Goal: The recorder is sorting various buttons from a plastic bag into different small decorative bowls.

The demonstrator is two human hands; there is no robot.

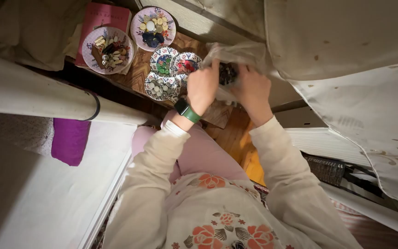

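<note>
A clear plastic bag (236, 57) of dark pieces is being gripped between both hands above the wooden table (139, 74), the left hand (202, 87) and right hand (253, 87) each being closed on its sides. A pink book (109, 16) is being left at the table's far corner, while buttons and beads are being kept in two larger floral plates (153, 27) and three small patterned dishes (163, 60).

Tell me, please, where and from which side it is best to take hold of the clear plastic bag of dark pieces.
Probably the clear plastic bag is best gripped at its loose upper film, from both sides. The left hand and the right hand already flank it, and the dark pieces weigh down its lower part.
</note>
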